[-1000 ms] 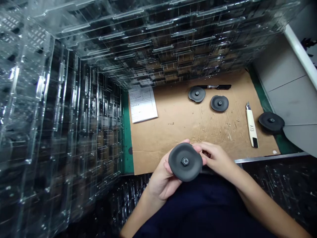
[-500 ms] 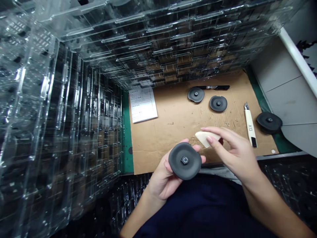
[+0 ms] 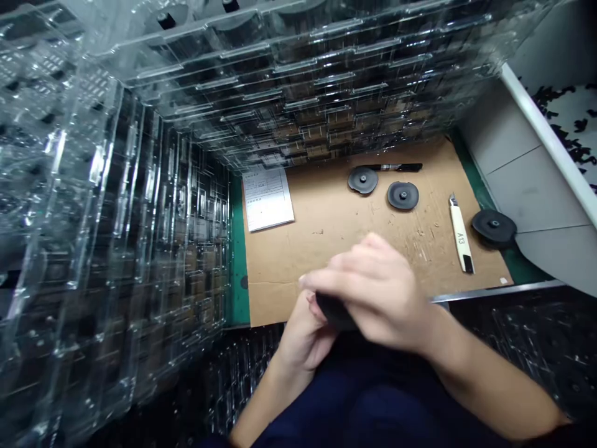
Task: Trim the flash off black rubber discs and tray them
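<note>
My left hand [image 3: 303, 330] cradles a dark grey rubber disc [image 3: 330, 310] with a hex nut at its centre. My right hand [image 3: 373, 292], blurred by motion, sweeps over the disc and hides most of it. The cream-white piece that hand held earlier is hidden, so I cannot tell whether it is still there. Both hands are low over the near edge of a cardboard sheet [image 3: 298, 249]. Three similar discs [image 3: 362, 180] [image 3: 403, 195] [image 3: 494, 228] lie farther off, beyond my right hand.
Stacks of clear plastic trays [image 3: 280, 81] wall the back and left. On the cardboard lie a printed sheet [image 3: 267, 198], a black marker [image 3: 396, 167] and a white utility knife marked A13 [image 3: 459, 239]. A green mat [image 3: 238, 274] shows beneath it. A metal edge [image 3: 494, 292] runs along the front right.
My right hand has moved left over the disc, covering its face, and the cream-white piece no longer shows. The view has shifted slightly, and the left hand still holds the disc.
</note>
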### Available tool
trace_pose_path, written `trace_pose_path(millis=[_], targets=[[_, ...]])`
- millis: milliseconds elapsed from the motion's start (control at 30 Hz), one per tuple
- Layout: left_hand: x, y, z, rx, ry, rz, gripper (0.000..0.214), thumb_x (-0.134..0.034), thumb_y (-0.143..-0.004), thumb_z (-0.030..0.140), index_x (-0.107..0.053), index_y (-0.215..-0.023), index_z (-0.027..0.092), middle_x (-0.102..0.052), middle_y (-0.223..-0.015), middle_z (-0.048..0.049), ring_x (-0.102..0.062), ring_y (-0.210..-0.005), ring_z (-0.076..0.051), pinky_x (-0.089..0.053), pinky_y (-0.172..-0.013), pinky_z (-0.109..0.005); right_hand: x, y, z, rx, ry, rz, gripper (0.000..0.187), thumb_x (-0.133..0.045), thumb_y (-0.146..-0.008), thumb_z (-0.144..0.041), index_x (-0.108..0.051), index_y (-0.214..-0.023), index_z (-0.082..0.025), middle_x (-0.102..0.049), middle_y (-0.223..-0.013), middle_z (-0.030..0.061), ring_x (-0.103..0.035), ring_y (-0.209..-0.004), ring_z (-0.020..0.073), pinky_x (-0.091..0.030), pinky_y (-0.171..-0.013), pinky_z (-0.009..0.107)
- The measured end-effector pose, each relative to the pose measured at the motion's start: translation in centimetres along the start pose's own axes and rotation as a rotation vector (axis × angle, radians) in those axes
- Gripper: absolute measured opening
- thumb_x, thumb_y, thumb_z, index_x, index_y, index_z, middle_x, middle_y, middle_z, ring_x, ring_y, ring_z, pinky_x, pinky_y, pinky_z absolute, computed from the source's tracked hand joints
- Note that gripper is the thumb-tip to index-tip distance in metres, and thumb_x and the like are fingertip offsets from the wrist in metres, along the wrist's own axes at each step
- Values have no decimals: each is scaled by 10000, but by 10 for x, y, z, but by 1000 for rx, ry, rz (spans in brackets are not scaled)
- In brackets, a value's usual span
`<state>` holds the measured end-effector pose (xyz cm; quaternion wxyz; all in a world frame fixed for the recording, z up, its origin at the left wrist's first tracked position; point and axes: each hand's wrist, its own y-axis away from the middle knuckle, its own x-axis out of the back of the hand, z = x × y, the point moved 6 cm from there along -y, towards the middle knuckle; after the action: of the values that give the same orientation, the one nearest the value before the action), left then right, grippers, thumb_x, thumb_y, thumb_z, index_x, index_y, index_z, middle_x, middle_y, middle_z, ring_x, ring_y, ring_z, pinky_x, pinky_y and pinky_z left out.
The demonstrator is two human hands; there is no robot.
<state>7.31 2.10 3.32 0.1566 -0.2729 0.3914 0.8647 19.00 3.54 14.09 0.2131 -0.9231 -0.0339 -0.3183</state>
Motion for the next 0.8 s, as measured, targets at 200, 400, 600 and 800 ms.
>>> trace_pose_path(millis=[200, 400, 600, 800], targets=[[-6, 14, 10, 6, 145, -178, 497, -733, -708, 392, -601, -1165, 250, -643, -1204, -71, -648, -1017, -248, -480, -925, -335, -2, 40, 74, -472, -123, -1, 185, -491, -925, -236, -632, -1045, -245, -669, -983, -1, -589, -830, 129, -437, -712, 264], [-11, 27, 8, 5, 252, -242, 558, -750, -665, 421, -604, -1162, 213, -665, -1157, -72, -641, -1034, -282, -501, -885, -314, -55, 62, 102, -469, 24, -60, 209, -523, -882, -250, -693, -1003, -250, -651, -957, 56, -536, -941, 226, -425, -861, 409], [-8, 37, 3, 23, 324, -286, 515, -705, -721, 417, -591, -1183, 221, -640, -1194, -71, -628, -1054, -290, -517, -877, -337, -54, 72, 91, -458, 57, 24, 278, -473, -891, -235, -639, -1113, -211, -573, -1139, 103, -485, -1092, 257, -391, -944, 477], [-4, 45, -2, -24, 292, -327, 499, -535, -814, 532, -553, -1225, 248, -598, -1230, -67, -612, -1080, -300, -487, -922, -373, -45, 96, 68, -462, -61, -45, 231, -461, -915, -240, -648, -1050, -227, -641, -1049, 61, -564, -1027, 209, -465, -897, 400]])
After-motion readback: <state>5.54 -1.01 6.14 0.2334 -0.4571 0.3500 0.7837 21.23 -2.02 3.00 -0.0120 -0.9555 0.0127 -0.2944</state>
